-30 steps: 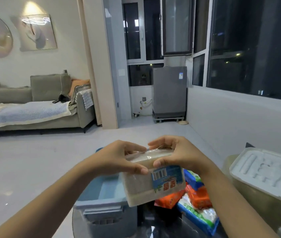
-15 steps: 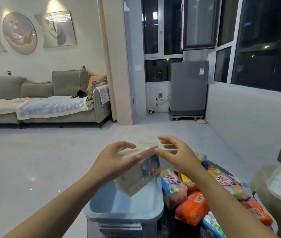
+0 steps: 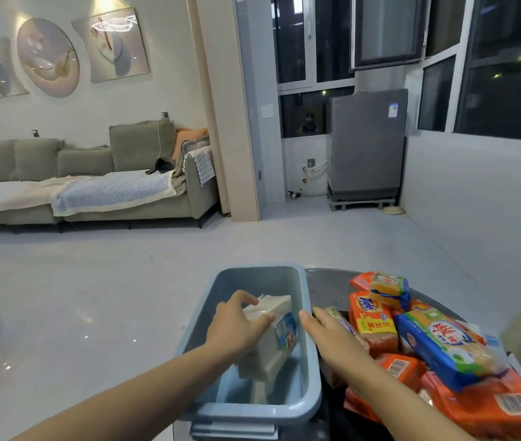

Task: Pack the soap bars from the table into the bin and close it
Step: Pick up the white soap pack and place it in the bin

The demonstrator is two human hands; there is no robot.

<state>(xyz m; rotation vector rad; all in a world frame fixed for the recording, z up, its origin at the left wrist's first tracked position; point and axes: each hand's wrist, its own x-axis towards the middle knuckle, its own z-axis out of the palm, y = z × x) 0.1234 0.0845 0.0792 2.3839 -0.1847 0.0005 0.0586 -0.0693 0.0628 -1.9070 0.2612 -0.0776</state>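
Left hand [image 3: 237,329] grasps pale clear-wrapped soap bar pack [image 3: 272,338], tilted, inside open light-blue plastic bin [image 3: 311,345]. Right hand [image 3: 332,335] released, fingers straight, over bin's right rim. Orange and blue wrapped soap bars [image 3: 412,342] piled on dark round table [image 3: 326,281] beside bin.

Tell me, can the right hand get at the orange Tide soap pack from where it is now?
Probably yes. The right hand is open at the bin rim, holding nothing, and the Tide pack lies just beside it on top of the pile, uncovered.
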